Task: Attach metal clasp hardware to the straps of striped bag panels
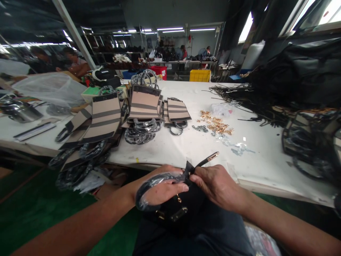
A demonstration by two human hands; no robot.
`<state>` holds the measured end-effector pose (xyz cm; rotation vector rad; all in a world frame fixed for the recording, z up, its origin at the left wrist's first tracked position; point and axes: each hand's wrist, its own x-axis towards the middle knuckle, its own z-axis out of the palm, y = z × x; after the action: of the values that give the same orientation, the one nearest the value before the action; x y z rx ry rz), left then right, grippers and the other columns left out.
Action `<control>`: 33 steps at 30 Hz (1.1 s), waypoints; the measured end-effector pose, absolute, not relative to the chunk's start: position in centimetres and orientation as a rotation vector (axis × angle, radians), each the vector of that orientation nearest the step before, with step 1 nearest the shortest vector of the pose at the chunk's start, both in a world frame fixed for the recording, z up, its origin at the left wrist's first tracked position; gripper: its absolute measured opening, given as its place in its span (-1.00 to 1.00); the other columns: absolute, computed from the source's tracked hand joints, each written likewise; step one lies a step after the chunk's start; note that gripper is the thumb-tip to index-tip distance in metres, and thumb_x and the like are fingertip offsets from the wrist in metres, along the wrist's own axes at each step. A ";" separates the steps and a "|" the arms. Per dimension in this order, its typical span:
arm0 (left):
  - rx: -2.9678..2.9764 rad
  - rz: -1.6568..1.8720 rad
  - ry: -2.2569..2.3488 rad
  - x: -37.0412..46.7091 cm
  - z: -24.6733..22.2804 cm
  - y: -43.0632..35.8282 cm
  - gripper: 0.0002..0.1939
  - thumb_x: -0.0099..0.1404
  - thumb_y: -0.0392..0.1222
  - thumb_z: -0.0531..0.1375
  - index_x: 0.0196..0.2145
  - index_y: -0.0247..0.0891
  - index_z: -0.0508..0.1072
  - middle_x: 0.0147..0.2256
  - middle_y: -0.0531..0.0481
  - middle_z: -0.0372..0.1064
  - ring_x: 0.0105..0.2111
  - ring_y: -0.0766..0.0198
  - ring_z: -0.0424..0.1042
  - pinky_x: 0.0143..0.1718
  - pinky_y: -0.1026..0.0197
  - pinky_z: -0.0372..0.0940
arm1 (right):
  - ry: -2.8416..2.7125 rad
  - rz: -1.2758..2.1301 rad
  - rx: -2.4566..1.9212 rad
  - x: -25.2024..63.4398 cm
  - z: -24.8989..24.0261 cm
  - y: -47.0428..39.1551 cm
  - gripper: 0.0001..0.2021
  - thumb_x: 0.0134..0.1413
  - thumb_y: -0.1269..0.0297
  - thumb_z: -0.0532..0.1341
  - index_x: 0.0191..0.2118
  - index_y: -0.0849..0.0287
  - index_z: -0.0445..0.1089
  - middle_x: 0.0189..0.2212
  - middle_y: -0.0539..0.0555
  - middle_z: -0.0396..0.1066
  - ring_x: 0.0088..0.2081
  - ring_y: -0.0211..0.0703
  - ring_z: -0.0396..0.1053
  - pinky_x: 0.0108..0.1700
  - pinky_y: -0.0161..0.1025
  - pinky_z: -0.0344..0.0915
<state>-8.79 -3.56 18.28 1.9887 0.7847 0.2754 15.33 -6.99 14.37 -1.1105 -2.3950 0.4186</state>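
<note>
My left hand point(166, 191) reaches through the loop of a black, plastic-wrapped bag handle point(144, 186). Its thumb and fingers close on the handle's end, by a black tab point(189, 168). Right beside it, my right hand point(217, 183) pinches a narrow black strap point(200, 164), whose gold-trimmed tip point(212, 156) sticks out above the knuckles. Below both hands, over my lap, hangs dark material with a small gold clasp point(179, 198) and more gold fittings point(179, 214). My fingers hide the spot where strap and tab meet.
Ahead is a white table point(165, 156). Beige-and-black striped bag panels point(145, 101) with wrapped handles lie in stacks to the left. Gold hardware point(217, 124) and silvery pieces point(239, 148) are scattered right of centre. Black straps point(231, 94) pile at back right. People sit far off.
</note>
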 end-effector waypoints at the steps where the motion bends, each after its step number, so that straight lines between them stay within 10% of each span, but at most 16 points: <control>1: 1.965 0.266 0.791 -8.8 18.3 -3.6 -0.78 0.39 -0.07 0.22 -0.29 -0.27 0.55 -0.37 0.07 0.46 -0.38 0.29 0.38 -0.34 0.29 0.26 | -2.359 0.396 -1.131 15.1 14.1 -7.2 -0.60 0.56 0.12 -0.04 -0.36 0.14 0.28 -0.54 -0.03 0.33 -0.53 -0.28 0.24 -0.40 -0.28 0.04; 33: 1.649 -0.113 0.547 -5.8 23.3 5.1 -0.80 -0.01 -0.14 0.51 -0.40 -0.23 0.68 -0.40 0.03 0.62 -0.31 0.09 0.56 -0.22 0.17 0.40 | -1.552 1.083 -1.453 16.3 15.5 -6.8 -0.42 0.27 -0.32 0.14 -0.50 0.12 0.25 -0.65 -0.04 0.25 -0.56 -0.22 0.22 -0.49 -0.26 0.12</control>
<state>-5.78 5.10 23.26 1.6486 0.5473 -0.1134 16.25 -6.76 15.47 -1.4532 -1.5516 1.0828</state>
